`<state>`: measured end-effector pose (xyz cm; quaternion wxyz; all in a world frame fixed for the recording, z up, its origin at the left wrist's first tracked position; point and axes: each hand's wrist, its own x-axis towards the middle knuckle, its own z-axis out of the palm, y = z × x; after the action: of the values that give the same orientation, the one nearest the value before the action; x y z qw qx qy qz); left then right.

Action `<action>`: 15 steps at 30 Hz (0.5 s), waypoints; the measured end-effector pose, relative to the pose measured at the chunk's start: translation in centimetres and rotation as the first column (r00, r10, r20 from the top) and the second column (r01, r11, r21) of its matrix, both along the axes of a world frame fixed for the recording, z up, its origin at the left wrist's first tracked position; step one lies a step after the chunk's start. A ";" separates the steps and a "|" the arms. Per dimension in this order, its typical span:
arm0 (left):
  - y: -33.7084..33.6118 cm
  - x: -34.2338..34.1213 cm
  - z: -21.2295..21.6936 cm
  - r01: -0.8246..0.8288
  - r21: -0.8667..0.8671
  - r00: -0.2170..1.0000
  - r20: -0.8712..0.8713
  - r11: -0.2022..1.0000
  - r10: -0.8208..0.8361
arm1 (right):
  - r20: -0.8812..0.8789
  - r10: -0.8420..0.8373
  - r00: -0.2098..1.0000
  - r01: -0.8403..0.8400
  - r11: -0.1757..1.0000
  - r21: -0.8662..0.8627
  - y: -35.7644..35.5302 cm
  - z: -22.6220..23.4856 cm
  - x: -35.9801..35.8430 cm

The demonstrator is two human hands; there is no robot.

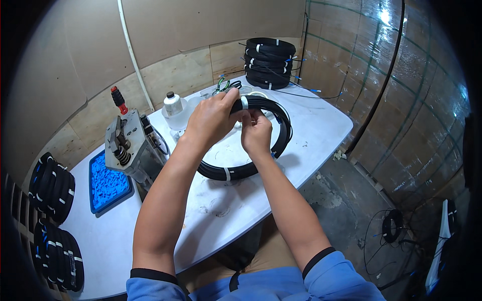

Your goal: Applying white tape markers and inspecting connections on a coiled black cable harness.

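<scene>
A coil of black cable (pixel 238 172), bound with white tape bands, is held tilted above the white table in front of me. My left hand (pixel 213 116) is closed around the coil's upper left part, beside a white band (pixel 245 102). Just right of it, my right hand (pixel 257 131) grips the inner side of the coil's top, fingers curled in under the cable. Some fingertips are hidden behind the cable. The lower part of the coil hangs between my forearms, near the tabletop.
A metal bench machine (pixel 131 148) with a red-tipped lever stands left, beside a blue tray (pixel 94 198) of small blue pieces. Behind are a white bottle (pixel 173 104) and green-handled cutters (pixel 221 86). Stacked black coils (pixel 269 62) stand at the back; more coils (pixel 52 188) hang left.
</scene>
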<state>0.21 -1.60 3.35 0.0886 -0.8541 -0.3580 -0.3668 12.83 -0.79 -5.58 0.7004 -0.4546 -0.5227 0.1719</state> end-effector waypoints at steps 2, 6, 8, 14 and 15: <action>-0.1 -0.2 -0.1 -0.038 -0.005 0.999 -0.025 0.999 0.038 | -0.100 0.187 0.977 -0.186 0.982 0.017 -0.2 -0.3 -0.1; -0.1 -0.1 -0.2 -0.053 0.026 0.998 -0.040 0.998 0.054 | -0.183 0.240 0.953 -0.255 0.965 -0.060 -1.5 -0.8 0.2; 0.4 0.0 -0.3 -0.043 0.051 0.998 -0.037 0.998 0.045 | -0.114 0.191 0.975 -0.191 0.982 0.011 -1.5 -3.0 0.9; 0.6 -0.3 -0.3 -0.037 0.093 0.999 0.001 0.995 0.037 | 0.220 -0.278 0.935 0.114 0.824 0.556 -4.1 -1.2 4.9; 0.7 -0.4 -0.4 -0.036 0.095 0.999 0.012 0.995 0.035 | 0.192 -0.251 0.949 0.113 0.838 0.534 -4.4 0.1 5.0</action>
<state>-0.15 -0.94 2.93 0.1341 -0.8404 -0.3557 -0.3863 17.84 -5.19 -5.46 0.7367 -0.3162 -0.5889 -0.1021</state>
